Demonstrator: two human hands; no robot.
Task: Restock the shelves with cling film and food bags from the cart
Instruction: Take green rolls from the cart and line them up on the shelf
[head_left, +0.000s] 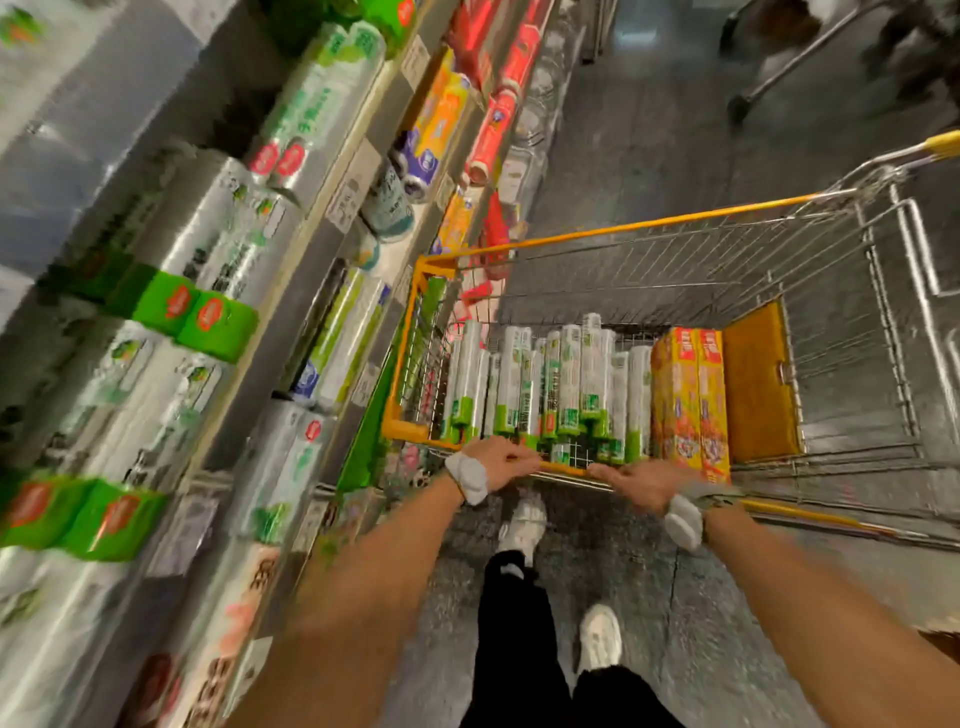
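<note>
A wire shopping cart (675, 218) with an orange rim stands in front of me. Inside lie several white-and-green rolls of food bags (545, 384) side by side, and two yellow cling film boxes (691, 400) to their right. My left hand (501, 460) and my right hand (644, 480) reach over the cart's near rim, fingers stretched toward the ends of the rolls. Both hands hold nothing, and each wrist wears a white band. The shelves (291, 291) on my left carry similar rolls with green labels. The picture is blurred by motion.
Red and yellow boxes (488, 130) fill the far shelf sections. An orange flap (758, 384) stands at the cart's right end. The frame of another cart (789, 62) shows at the top right. My legs and white shoes (600, 636) stand on the grey speckled floor.
</note>
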